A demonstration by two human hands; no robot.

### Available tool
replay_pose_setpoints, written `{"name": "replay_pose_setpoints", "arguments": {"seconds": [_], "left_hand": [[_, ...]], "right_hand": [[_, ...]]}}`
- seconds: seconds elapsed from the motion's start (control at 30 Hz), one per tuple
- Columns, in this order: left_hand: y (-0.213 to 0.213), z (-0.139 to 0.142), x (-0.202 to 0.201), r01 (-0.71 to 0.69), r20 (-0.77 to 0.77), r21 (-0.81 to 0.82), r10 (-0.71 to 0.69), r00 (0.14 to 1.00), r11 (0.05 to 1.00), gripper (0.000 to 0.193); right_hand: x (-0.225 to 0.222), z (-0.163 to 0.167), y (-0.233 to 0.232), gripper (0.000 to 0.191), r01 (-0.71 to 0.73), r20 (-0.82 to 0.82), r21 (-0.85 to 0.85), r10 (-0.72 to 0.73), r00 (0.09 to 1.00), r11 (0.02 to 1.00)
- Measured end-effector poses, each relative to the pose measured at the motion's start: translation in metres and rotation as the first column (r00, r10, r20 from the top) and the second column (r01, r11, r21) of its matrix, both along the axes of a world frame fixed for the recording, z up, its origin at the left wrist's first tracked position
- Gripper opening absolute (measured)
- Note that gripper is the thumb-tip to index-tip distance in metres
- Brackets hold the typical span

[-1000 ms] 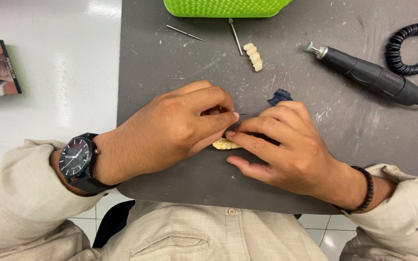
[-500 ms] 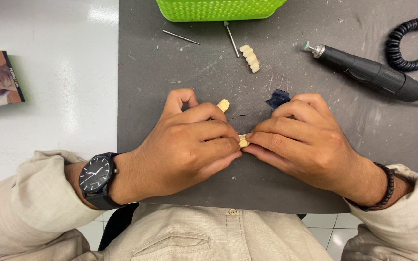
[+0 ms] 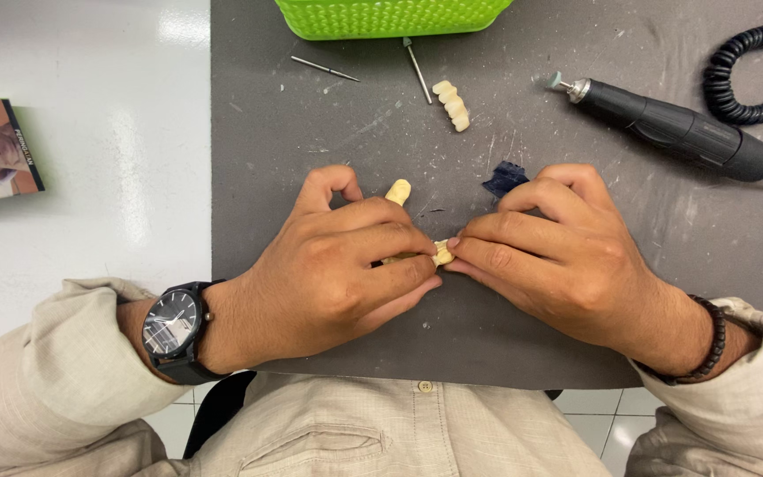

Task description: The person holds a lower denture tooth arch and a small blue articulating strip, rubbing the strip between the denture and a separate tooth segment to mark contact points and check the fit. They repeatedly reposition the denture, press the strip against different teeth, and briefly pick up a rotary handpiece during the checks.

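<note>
Hands meet over the dark gray mat (image 3: 311, 115) on the bench. Left hand (image 3: 337, 265) and right hand (image 3: 567, 256) both pinch a small cream tooth piece (image 3: 442, 253) between closed fingers. Black grinder tool (image 3: 677, 132) lies well apart.

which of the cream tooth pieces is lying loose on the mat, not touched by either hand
The row of teeth near the green basket, beside a thin metal bur. The other cream piece is pinched between both hands' fingers.

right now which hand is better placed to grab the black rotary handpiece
Right, probably. The right hand lies nearer the black rotary handpiece, up on the mat's right side; the left hand grips more of the cream tooth piece.
</note>
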State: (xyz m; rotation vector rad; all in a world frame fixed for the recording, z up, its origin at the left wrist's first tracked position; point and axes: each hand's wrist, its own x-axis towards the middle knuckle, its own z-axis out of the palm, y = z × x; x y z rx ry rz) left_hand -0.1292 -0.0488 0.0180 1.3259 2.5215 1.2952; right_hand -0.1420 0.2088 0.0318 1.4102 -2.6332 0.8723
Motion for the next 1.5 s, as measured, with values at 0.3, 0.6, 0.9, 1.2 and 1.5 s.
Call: {"name": "replay_pose_setpoints", "arguments": {"seconds": [0.3, 0.6, 0.9, 1.2, 1.5], "left_hand": [[0.003, 0.001, 0.001, -0.023, -0.032, -0.020, 0.022, 0.999, 1.000, 0.020], [0.005, 0.005, 0.000, 0.001, -0.027, -0.027, -0.001, 1.000, 1.000, 0.027], [0.002, 0.015, -0.002, -0.134, -0.097, 0.023, 0.136, 0.986, 0.991, 0.024], [0.008, 0.024, 0.003, -0.219, 0.223, 0.140, 0.184, 0.957, 0.966, 0.057], [0.009, 0.025, 0.003, -0.226, 0.406, 0.121, 0.159, 0.900, 0.967, 0.068]], "right_hand": [[-0.010, 0.022, 0.014, 0.026, 0.244, -0.114, 0.136, -0.230, 0.967, 0.960], [-0.015, 0.020, 0.029, 0.033, 0.351, -0.007, 0.254, -0.361, 0.932, 0.901], [-0.010, 0.009, 0.027, 0.019, 0.347, 0.116, 0.197, -0.374, 0.920, 0.917], [0.003, 0.024, 0.005, 0.023, 0.266, 0.245, -0.162, -0.222, 0.944, 0.950], [0.010, 0.017, -0.003, 0.028, 0.178, 0.293, -0.285, -0.092, 0.952, 0.942]]}}
